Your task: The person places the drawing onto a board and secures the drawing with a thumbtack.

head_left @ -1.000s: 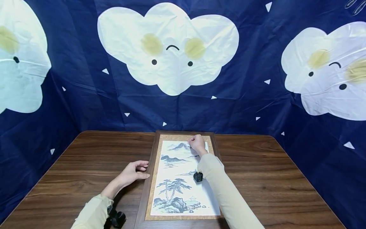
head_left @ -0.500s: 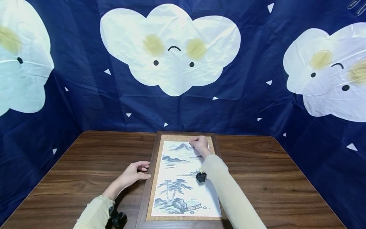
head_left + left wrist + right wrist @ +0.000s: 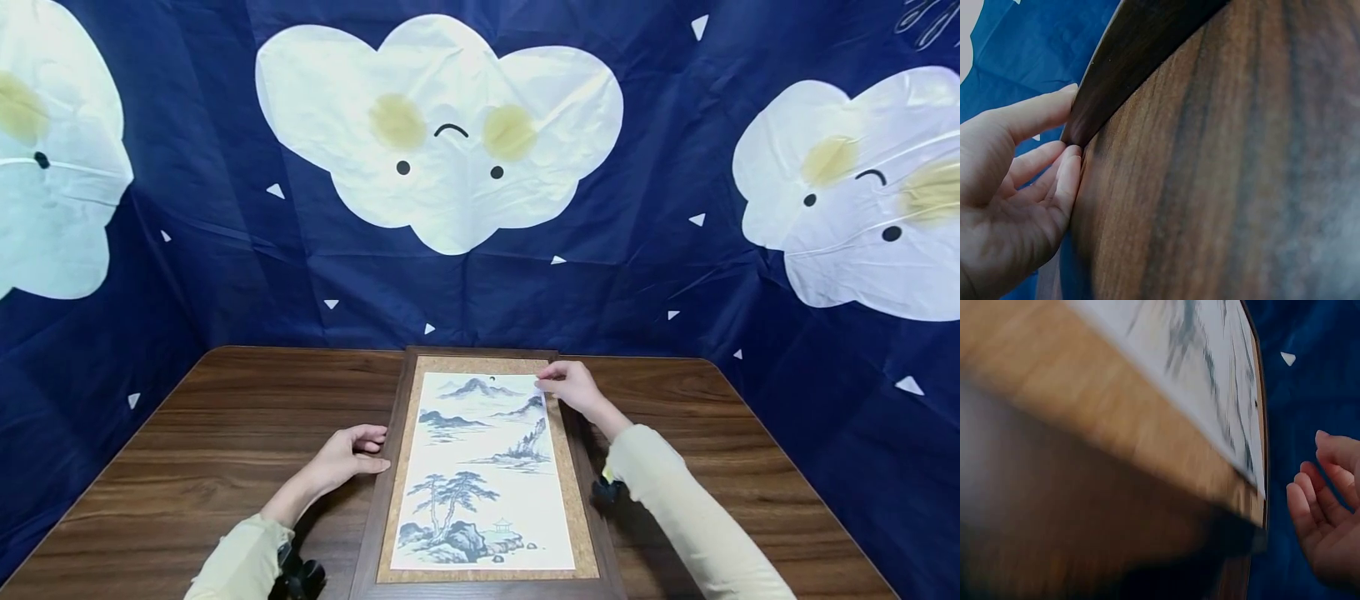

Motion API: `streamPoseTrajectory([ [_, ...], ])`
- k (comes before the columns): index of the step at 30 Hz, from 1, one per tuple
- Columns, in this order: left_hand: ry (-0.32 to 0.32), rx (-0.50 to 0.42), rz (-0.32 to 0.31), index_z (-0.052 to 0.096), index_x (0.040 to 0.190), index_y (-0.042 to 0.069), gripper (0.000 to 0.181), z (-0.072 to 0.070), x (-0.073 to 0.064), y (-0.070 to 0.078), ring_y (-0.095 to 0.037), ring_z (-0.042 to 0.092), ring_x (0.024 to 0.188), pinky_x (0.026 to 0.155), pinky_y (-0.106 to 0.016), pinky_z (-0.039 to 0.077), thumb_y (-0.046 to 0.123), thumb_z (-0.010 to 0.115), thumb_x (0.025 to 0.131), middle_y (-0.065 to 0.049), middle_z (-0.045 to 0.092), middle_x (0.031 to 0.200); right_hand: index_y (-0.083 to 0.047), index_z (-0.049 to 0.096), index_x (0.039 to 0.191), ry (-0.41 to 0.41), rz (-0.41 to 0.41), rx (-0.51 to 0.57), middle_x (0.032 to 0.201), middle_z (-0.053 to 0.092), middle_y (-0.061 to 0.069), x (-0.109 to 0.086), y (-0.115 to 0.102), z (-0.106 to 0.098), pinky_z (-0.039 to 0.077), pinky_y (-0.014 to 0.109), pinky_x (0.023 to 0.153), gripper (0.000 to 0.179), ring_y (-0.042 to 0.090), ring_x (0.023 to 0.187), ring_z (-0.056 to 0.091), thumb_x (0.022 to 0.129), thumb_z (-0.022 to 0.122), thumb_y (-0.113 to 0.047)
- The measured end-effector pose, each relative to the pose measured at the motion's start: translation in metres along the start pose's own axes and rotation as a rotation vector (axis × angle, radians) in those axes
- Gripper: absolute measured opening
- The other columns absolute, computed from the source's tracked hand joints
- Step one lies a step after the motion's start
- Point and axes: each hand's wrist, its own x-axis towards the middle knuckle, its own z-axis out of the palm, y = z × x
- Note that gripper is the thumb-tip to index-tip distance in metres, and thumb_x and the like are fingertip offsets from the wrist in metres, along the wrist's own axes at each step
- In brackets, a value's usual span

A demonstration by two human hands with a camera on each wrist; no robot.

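Observation:
A white paper with an ink landscape print [image 3: 480, 450] lies on a cork board [image 3: 588, 558] in a brown wooden frame [image 3: 375, 533]. A small dark round spot, like a pin head [image 3: 492, 378], shows at the paper's top middle. My left hand [image 3: 348, 454] rests against the frame's left side; in the left wrist view its thumb [image 3: 1060, 103] touches the frame edge and its other fingers bend below. My right hand [image 3: 573, 387] is over the paper's upper right corner. Its fingers [image 3: 1310, 500] are loosely bent, with nothing visible between them in the right wrist view.
The wood-grain table [image 3: 712, 483] extends on both sides of the frame. Behind it hangs a dark blue curtain [image 3: 660, 275] with white cloud prints [image 3: 442, 196]. A black wrist camera [image 3: 603, 492] sits under the right sleeve, close beside the frame.
My right hand has moved right, from the paper's top middle to its upper right corner. The dark spot now shows where the fingers were. My left hand stays at the frame.

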Motion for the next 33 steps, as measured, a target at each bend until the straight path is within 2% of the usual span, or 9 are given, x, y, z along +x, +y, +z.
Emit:
streamPoseTrajectory([
  [3, -0.002, -0.004, 0.004, 0.05, 0.117, -0.015, 0.055, 0.0, 0.001, -0.001, -0.025, 0.054, 0.092, 0.073, -0.022, 0.046, 0.004, 0.073, 0.071, -0.024, 0.057, 0.109, 0.01, 0.063, 0.097, 0.013, -0.009, 0.011, 0.084, 0.066, 0.013, -0.01, 0.009, -0.017, 0.05, 0.034, 0.06, 0.023, 0.016, 0.065, 0.058, 0.079, 0.067, -0.004],
  [10, -0.004, -0.001, 0.009, 0.05, 0.117, -0.015, 0.055, 0.001, 0.003, -0.002, -0.025, 0.054, 0.091, 0.073, -0.022, 0.046, 0.003, 0.074, 0.071, -0.025, 0.057, 0.109, 0.011, 0.062, 0.096, 0.023, -0.055, -0.011, 0.089, 0.066, 0.018, -0.037, 0.026, -0.053, 0.047, 0.02, 0.062, 0.025, 0.007, 0.07, 0.057, 0.077, 0.07, -0.004],
  [15, -0.003, 0.003, 0.009, 0.05, 0.117, -0.015, 0.055, 0.003, 0.004, -0.001, -0.025, 0.054, 0.091, 0.073, -0.022, 0.046, 0.003, 0.074, 0.071, -0.025, 0.057, 0.109, 0.012, 0.061, 0.097, 0.037, -0.042, -0.016, 0.092, 0.064, 0.022, -0.058, 0.03, -0.072, 0.047, 0.018, 0.063, 0.028, 0.007, 0.073, 0.058, 0.077, 0.07, -0.005],
  [23, -0.01, 0.026, 0.013, 0.05, 0.116, -0.015, 0.054, 0.003, 0.007, 0.002, -0.026, 0.054, 0.091, 0.071, -0.022, 0.046, 0.004, 0.074, 0.071, -0.025, 0.058, 0.109, 0.013, 0.06, 0.096, 0.066, -0.066, -0.055, 0.09, 0.063, 0.025, -0.081, 0.037, -0.089, 0.047, 0.018, 0.062, 0.029, 0.004, 0.071, 0.057, 0.076, 0.071, -0.004],
  [28, -0.023, 0.051, 0.004, 0.05, 0.115, -0.015, 0.054, 0.002, 0.005, 0.006, -0.026, 0.054, 0.09, 0.069, -0.022, 0.047, 0.005, 0.074, 0.071, -0.025, 0.057, 0.109, 0.013, 0.06, 0.097, 0.078, -0.035, -0.049, 0.086, 0.064, 0.022, -0.093, 0.043, -0.094, 0.047, 0.019, 0.062, 0.029, 0.004, 0.069, 0.057, 0.076, 0.071, -0.004],
  [33, -0.047, 0.051, 0.003, 0.049, 0.116, -0.016, 0.055, -0.003, 0.002, 0.008, -0.026, 0.054, 0.09, 0.068, -0.022, 0.047, 0.005, 0.074, 0.072, -0.026, 0.056, 0.11, 0.013, 0.061, 0.097, 0.094, -0.017, -0.062, 0.086, 0.063, 0.023, -0.102, 0.053, -0.098, 0.047, 0.019, 0.062, 0.029, 0.003, 0.069, 0.057, 0.075, 0.071, -0.003],
])
